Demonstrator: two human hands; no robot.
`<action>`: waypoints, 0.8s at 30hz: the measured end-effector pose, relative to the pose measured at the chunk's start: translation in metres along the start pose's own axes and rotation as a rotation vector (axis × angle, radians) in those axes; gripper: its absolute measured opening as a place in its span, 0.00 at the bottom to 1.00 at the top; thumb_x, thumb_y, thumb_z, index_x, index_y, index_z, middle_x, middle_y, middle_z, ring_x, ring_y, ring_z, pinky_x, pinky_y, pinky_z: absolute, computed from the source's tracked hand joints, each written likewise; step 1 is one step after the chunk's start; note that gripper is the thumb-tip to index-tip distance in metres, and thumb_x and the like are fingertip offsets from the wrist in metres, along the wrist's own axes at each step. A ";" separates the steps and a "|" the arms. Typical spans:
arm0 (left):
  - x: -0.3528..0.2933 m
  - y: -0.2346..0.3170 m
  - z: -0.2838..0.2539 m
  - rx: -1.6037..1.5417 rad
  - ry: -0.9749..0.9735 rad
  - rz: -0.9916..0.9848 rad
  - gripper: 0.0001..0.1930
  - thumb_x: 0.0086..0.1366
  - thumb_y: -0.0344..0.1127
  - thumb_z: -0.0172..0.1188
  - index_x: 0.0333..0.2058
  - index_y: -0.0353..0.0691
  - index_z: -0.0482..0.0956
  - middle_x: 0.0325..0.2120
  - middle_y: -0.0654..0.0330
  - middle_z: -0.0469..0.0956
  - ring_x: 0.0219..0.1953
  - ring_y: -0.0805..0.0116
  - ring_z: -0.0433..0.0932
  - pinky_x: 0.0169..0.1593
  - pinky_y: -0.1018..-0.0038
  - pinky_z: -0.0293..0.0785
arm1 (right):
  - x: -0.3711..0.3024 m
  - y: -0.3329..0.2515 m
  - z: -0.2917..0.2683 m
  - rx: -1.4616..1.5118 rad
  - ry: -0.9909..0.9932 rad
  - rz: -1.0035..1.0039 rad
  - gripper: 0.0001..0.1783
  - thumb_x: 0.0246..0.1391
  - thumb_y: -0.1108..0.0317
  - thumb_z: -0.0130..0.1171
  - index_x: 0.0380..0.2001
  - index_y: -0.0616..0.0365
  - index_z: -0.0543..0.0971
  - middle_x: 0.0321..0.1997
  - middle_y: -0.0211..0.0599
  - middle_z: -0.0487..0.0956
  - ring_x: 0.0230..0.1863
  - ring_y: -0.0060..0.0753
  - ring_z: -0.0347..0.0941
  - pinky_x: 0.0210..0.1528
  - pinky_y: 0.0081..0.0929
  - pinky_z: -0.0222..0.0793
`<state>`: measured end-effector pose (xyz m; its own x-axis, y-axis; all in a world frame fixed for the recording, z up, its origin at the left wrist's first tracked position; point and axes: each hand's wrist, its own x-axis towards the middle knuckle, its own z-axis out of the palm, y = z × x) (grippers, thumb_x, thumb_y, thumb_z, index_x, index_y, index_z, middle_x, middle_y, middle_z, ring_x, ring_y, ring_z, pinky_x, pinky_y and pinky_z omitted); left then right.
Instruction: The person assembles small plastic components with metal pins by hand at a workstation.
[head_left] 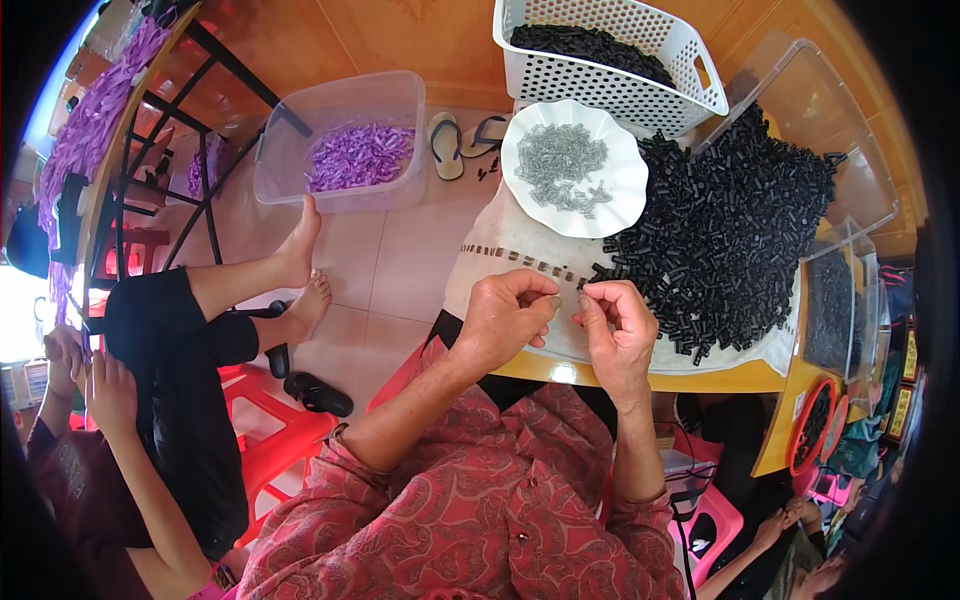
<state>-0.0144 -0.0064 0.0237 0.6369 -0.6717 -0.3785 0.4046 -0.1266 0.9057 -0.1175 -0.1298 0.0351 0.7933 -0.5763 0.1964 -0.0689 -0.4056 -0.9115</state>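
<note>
Fingers [541, 285] pressed together on left hand [498, 312]; right hand's [622, 338] grip I can't tell. Black pile [730, 230] lies rightward, nearer right hand, axes jumbled.

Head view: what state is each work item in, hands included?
Left hand, pinched; contents unclear
Right hand, pinched; contents unclear
Small dark pieces, lined up in a row
Black pieces, heaped loose
White plate, face up, holding clear pieces
White basket, uncovered, holding dark contents
Clear tub, uncovered, holding purple pieces
</note>
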 end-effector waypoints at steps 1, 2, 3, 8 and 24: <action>0.000 0.000 0.000 0.024 -0.006 -0.010 0.08 0.59 0.24 0.57 0.37 0.30 0.79 0.21 0.63 0.76 0.20 0.79 0.74 0.21 0.80 0.76 | 0.000 0.000 0.000 -0.013 0.000 0.002 0.05 0.52 0.83 0.57 0.33 0.65 0.75 0.30 0.36 0.75 0.25 0.23 0.77 0.26 0.18 0.70; 0.000 0.000 -0.001 0.024 -0.007 -0.010 0.08 0.59 0.24 0.57 0.37 0.30 0.79 0.21 0.63 0.76 0.20 0.79 0.74 0.21 0.80 0.76 | 0.000 0.000 0.000 -0.014 0.000 0.002 0.05 0.52 0.83 0.57 0.33 0.65 0.75 0.30 0.36 0.75 0.25 0.23 0.77 0.26 0.18 0.70; 0.000 0.001 -0.002 0.019 -0.023 -0.014 0.08 0.60 0.26 0.57 0.38 0.30 0.79 0.23 0.62 0.77 0.21 0.78 0.74 0.23 0.80 0.76 | 0.000 0.000 0.000 -0.019 -0.006 0.005 0.05 0.52 0.83 0.57 0.33 0.65 0.75 0.30 0.36 0.75 0.25 0.23 0.77 0.26 0.18 0.70; 0.006 -0.004 -0.009 -0.249 -0.103 -0.002 0.10 0.64 0.27 0.56 0.42 0.31 0.79 0.29 0.60 0.79 0.26 0.77 0.76 0.31 0.77 0.78 | 0.001 -0.003 0.000 0.021 -0.008 0.021 0.05 0.52 0.82 0.57 0.33 0.65 0.75 0.31 0.36 0.75 0.25 0.23 0.76 0.27 0.18 0.71; 0.010 -0.015 -0.007 -0.857 -0.366 0.077 0.15 0.67 0.26 0.52 0.52 0.37 0.74 0.45 0.54 0.77 0.40 0.70 0.77 0.46 0.72 0.76 | -0.003 -0.012 0.002 0.304 0.016 -0.011 0.05 0.52 0.82 0.60 0.33 0.66 0.77 0.38 0.34 0.73 0.32 0.15 0.68 0.33 0.12 0.65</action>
<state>-0.0099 -0.0061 0.0052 0.4948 -0.8623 -0.1076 0.8085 0.4114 0.4208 -0.1179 -0.1216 0.0450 0.7834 -0.5850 0.2101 0.1257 -0.1819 -0.9753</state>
